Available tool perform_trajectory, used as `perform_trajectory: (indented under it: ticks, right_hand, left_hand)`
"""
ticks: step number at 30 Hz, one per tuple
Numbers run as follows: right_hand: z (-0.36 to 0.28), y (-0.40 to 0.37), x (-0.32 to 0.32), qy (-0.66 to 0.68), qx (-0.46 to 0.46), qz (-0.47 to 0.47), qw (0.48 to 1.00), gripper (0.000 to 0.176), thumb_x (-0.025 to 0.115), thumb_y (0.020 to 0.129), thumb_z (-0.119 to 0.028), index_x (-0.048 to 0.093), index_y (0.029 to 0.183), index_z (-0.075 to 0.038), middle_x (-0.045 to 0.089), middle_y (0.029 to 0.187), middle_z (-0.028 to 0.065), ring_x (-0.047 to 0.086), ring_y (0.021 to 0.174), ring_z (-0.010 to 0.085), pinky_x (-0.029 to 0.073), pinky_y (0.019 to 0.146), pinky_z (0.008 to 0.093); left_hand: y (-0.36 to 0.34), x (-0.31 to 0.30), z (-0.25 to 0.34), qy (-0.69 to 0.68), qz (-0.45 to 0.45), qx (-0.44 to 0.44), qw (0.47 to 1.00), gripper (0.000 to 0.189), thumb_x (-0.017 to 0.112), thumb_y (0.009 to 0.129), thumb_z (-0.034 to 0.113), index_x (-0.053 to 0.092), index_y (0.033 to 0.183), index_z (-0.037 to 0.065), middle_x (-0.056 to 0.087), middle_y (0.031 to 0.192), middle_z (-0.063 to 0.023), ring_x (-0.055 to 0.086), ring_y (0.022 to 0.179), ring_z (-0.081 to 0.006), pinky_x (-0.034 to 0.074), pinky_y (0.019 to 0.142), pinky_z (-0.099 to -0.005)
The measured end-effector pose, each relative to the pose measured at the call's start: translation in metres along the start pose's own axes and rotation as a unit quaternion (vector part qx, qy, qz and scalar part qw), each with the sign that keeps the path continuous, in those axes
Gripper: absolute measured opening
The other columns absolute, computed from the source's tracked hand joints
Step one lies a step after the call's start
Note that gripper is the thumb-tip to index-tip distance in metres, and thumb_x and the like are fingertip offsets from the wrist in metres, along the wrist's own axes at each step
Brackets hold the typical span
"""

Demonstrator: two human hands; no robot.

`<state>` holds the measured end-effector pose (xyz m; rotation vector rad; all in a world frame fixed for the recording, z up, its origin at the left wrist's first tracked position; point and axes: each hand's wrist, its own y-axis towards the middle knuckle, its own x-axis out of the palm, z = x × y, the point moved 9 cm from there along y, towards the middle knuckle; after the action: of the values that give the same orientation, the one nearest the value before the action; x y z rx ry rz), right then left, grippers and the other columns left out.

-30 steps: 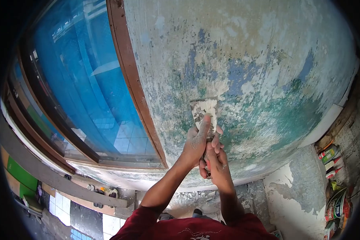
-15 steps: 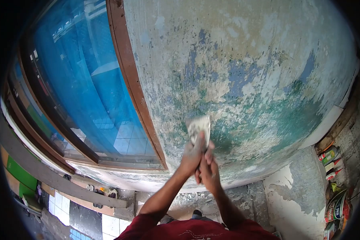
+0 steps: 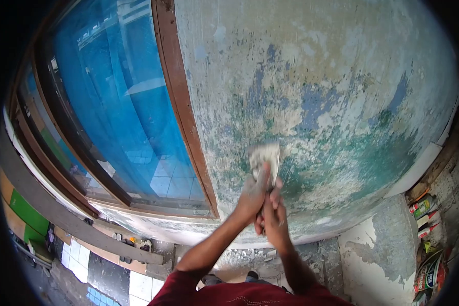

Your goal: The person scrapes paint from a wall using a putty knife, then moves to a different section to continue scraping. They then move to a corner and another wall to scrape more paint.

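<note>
A wide-bladed scraper [image 3: 265, 156], its blade coated pale, rests against the patchy wall [image 3: 336, 117] of worn green, blue and cream paint. Around its lower part my left hand [image 3: 255, 193] is closed, with the thumb or a finger stretched up along the blade. My right hand [image 3: 273, 214] is closed on the handle just below, touching the left one. Most of the handle is hidden by the fingers, and the blade is slightly blurred.
A brown-framed window [image 3: 181, 97] with blue covering behind its glass stands left of the scraper. Bottles [image 3: 421, 206] and a labelled container [image 3: 429, 275] sit at the lower right. Flakes of debris [image 3: 262, 253] lie along the wall's foot; shoes [image 3: 122, 238] are at the lower left.
The view has shifted, so wall and window appear further right. Both hands and the scraper also appear a little further right, still gripped the same way.
</note>
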<state>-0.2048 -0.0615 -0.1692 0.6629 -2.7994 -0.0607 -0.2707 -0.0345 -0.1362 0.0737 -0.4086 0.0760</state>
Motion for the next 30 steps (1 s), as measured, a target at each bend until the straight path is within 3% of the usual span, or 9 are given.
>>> perform_trajectory:
  ticks: [5, 8, 12, 16, 17, 19, 22, 26, 30]
  right_hand:
    - [-0.068, 0.025, 0.014, 0.09, -0.026, -0.044, 0.995, 0.033, 0.045, 0.096, -0.039, 0.043, 0.082, -0.009, 0.042, 0.057, 0.0014, 0.041, 0.036, 0.0119, 0.032, 0.032, 0.0249]
    - [-0.037, 0.025, 0.007, 0.077, -0.02, -0.026, 0.996, 0.034, 0.045, 0.096, -0.04, 0.042, 0.081, -0.009, 0.041, 0.058, 0.0012, 0.04, 0.036, 0.0119, 0.032, 0.031, 0.0246]
    - [0.087, -0.009, -0.018, -0.034, 0.047, 0.029, 0.998, 0.042, 0.04, 0.096, -0.046, 0.045, 0.079, -0.007, 0.043, 0.053, 0.0013, 0.043, 0.041, 0.0096, 0.032, 0.036, 0.0259]
    - [0.196, -0.061, -0.036, -0.324, -0.097, 0.025, 0.941, 0.041, 0.041, 0.095, -0.045, 0.047, 0.093, -0.004, 0.047, 0.057, 0.0064, 0.049, 0.046, 0.016, 0.036, 0.04, 0.0305]
    - [0.228, -0.067, -0.045, -0.196, 0.083, 0.024, 0.977, 0.04, 0.04, 0.096, -0.043, 0.047, 0.096, -0.003, 0.048, 0.058, 0.0071, 0.051, 0.049, 0.017, 0.038, 0.042, 0.0313]
    - [0.278, -0.097, -0.037, 0.082, 0.413, 0.025, 0.906, 0.04, 0.039, 0.097, -0.039, 0.047, 0.103, -0.001, 0.049, 0.06, 0.0085, 0.055, 0.055, 0.0191, 0.041, 0.046, 0.0328]
    - [0.243, -0.08, -0.04, -0.296, 0.063, 0.036, 0.953, 0.038, 0.036, 0.097, -0.034, 0.048, 0.108, 0.001, 0.057, 0.071, 0.0193, 0.059, 0.06, 0.0285, 0.043, 0.049, 0.0389]
    - [0.145, -0.065, -0.007, -0.081, 0.031, 0.05, 0.995, 0.03, 0.04, 0.098, -0.026, 0.055, 0.091, 0.0, 0.048, 0.049, 0.0047, 0.051, 0.041, 0.0121, 0.035, 0.037, 0.0272]
    - [0.095, -0.015, 0.026, -0.05, 0.024, 0.013, 0.998, 0.027, 0.044, 0.098, -0.023, 0.05, 0.083, -0.001, 0.045, 0.049, 0.0021, 0.046, 0.038, 0.0088, 0.032, 0.035, 0.0244]
  left_hand:
    - [0.018, 0.038, 0.074, 0.004, -0.033, 0.033, 0.999, 0.056, 0.042, 0.091, 0.057, 0.054, 0.083, 0.003, 0.045, 0.053, 0.0, 0.049, 0.045, -0.012, 0.046, 0.049, -0.0256]
    - [0.018, 0.023, 0.047, 0.021, -0.033, 0.021, 0.999, 0.058, 0.041, 0.09, 0.06, 0.054, 0.084, 0.003, 0.044, 0.053, 0.0004, 0.048, 0.045, -0.0114, 0.044, 0.046, -0.0248]
    - [-0.011, -0.038, -0.073, 0.016, 0.033, -0.08, 0.996, 0.055, 0.042, 0.091, 0.056, 0.054, 0.079, 0.004, 0.044, 0.052, -0.0007, 0.049, 0.044, -0.0121, 0.038, 0.041, -0.0245]
    - [-0.062, -0.1, -0.224, -0.081, 0.105, -0.248, 0.96, 0.056, 0.046, 0.088, 0.061, 0.052, 0.086, 0.005, 0.045, 0.056, -0.0015, 0.048, 0.049, -0.0143, 0.041, 0.047, -0.028]
    - [-0.072, -0.116, -0.258, -0.111, 0.134, -0.271, 0.947, 0.056, 0.046, 0.088, 0.06, 0.052, 0.086, 0.004, 0.045, 0.056, -0.0017, 0.048, 0.05, -0.0145, 0.042, 0.048, -0.0283]
    - [-0.09, -0.134, -0.294, -0.166, 0.187, -0.309, 0.918, 0.055, 0.048, 0.088, 0.058, 0.051, 0.087, 0.004, 0.045, 0.057, -0.0021, 0.048, 0.052, -0.015, 0.042, 0.05, -0.0289]
    - [-0.089, -0.119, -0.252, -0.141, 0.17, -0.241, 0.945, 0.051, 0.048, 0.09, 0.054, 0.053, 0.083, 0.004, 0.046, 0.056, -0.0035, 0.048, 0.049, -0.0148, 0.042, 0.049, -0.0291]
    - [-0.08, -0.073, -0.116, -0.016, 0.07, -0.072, 0.995, 0.051, 0.04, 0.094, 0.052, 0.053, 0.083, 0.004, 0.05, 0.054, -0.0035, 0.05, 0.048, -0.0125, 0.042, 0.046, -0.0258]
    - [-0.054, -0.077, -0.043, 0.023, 0.081, -0.064, 0.994, 0.055, 0.036, 0.095, 0.054, 0.053, 0.082, 0.004, 0.05, 0.053, -0.0038, 0.049, 0.043, -0.012, 0.04, 0.037, -0.0227]
